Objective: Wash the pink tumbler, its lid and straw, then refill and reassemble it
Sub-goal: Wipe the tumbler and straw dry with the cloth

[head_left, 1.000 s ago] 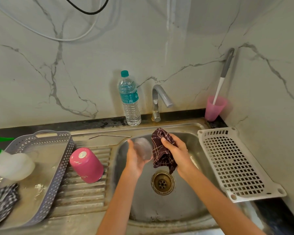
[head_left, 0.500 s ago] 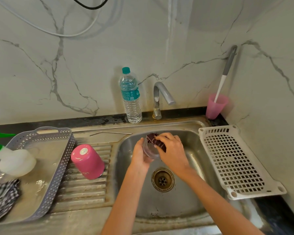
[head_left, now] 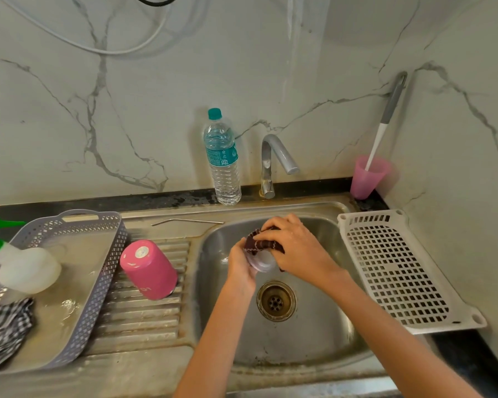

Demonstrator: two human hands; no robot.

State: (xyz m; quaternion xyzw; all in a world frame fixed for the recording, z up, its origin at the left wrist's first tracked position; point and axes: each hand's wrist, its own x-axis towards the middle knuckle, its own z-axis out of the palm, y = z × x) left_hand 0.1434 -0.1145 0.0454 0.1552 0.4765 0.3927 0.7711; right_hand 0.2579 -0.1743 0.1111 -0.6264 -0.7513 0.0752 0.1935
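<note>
Over the steel sink [head_left: 314, 334] my left hand [head_left: 240, 265] grips the clear lid [head_left: 262, 262] from its left side. My right hand [head_left: 292, 248] holds a dark maroon cloth [head_left: 258, 245] bunched against the top of the lid, covering most of it. The pink tumbler [head_left: 148, 270] stands upside down on the ribbed drainboard to the left. A thin metal straw [head_left: 187, 221] lies on the steel ledge behind the drainboard. A full water bottle [head_left: 222, 159] stands next to the tap [head_left: 273, 165].
A grey perforated basket [head_left: 98, 280] at left holds a white spray bottle [head_left: 23, 268] and a striped cloth [head_left: 3, 328]. A white slotted tray [head_left: 397, 271] lies right of the sink. In the back right corner a pink cup [head_left: 367, 179] holds a brush.
The cloth hung loose beside the lid a second ago. My right hand has bunched it and pressed it onto the lid, which my left hand tilted toward it.
</note>
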